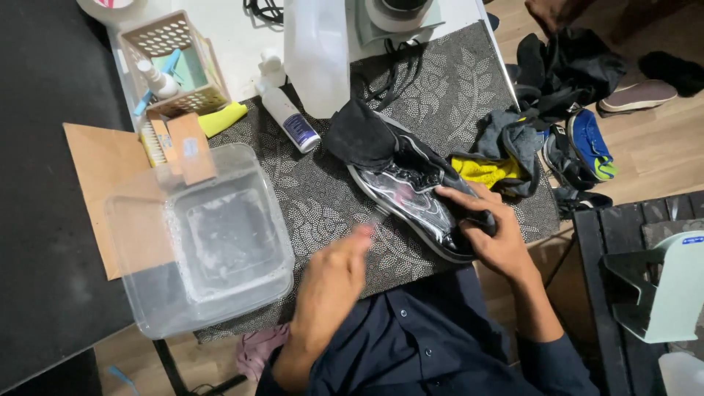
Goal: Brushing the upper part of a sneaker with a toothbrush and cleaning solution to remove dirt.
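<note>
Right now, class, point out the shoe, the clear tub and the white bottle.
shoe (411,194): head view, on its glossy side
clear tub (139,293): head view, on its near wall
white bottle (287,117): head view, on its body

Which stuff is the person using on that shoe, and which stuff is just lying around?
In use:
black shoe, held by right hand
left hand, blurred
clear tub of soapy water

Lying about:
white bottle
basket
brush
shoes on floor

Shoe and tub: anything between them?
Head view: only the patterned mat and the blurred left hand fill the stretch between the shoe and the clear tub; no other item.
</note>
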